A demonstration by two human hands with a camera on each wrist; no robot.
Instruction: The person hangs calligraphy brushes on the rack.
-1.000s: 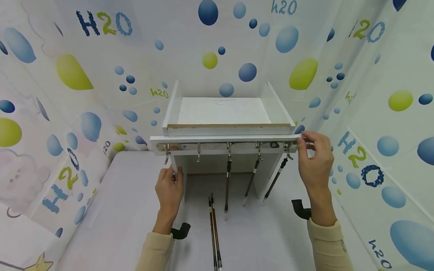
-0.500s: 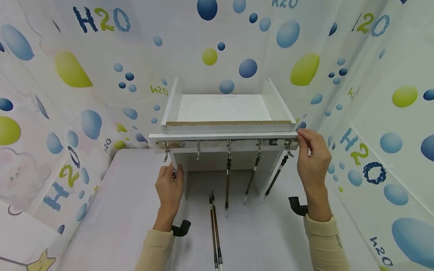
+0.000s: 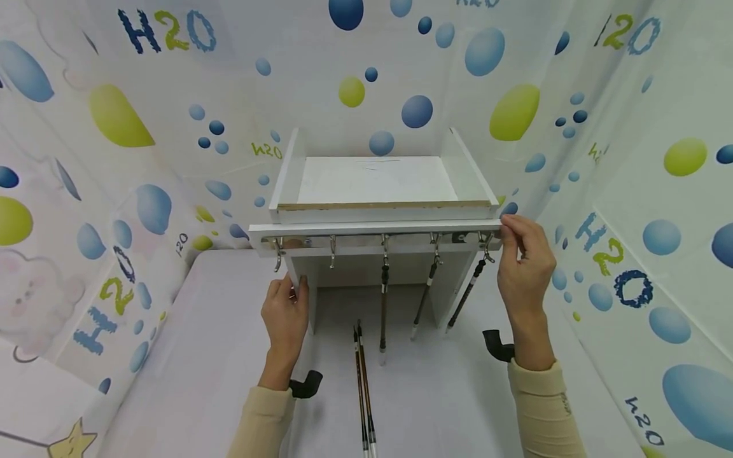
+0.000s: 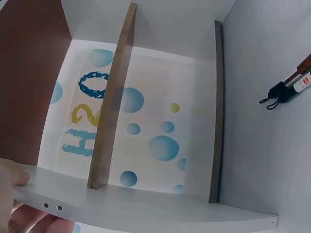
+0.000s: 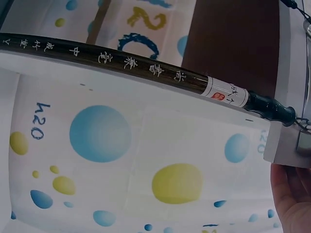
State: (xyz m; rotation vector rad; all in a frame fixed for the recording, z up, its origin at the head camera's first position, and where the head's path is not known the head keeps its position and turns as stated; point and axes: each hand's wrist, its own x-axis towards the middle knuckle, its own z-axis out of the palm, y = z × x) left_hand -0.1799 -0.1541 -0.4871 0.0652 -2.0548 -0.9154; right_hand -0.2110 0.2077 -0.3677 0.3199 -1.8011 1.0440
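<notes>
A white wooden shelf (image 3: 375, 227) stands in the middle of the head view, with a row of metal hooks under its front board. Three calligraphy brushes hang from the hooks by their loops, among them the middle brush (image 3: 384, 305) and the rightmost brush (image 5: 146, 68), dark with white characters. My left hand (image 3: 286, 318) grips the front edge of the left side panel (image 4: 146, 211), thumb on the inner face and fingers on the outer. With thumb and fingertips, my right hand (image 3: 525, 267) holds the right end of the front board.
Two more brushes (image 3: 364, 388) lie side by side on the white table (image 3: 200, 356) in front of the shelf. The two leftmost hooks, such as the end hook (image 3: 279, 254), carry no brush. A wall covering (image 3: 321, 95) with blue and green spots surrounds the table.
The head view has shifted slightly. My right hand's fingers have drawn closer together at the board's end. The left hand keeps its grip on the side panel.
</notes>
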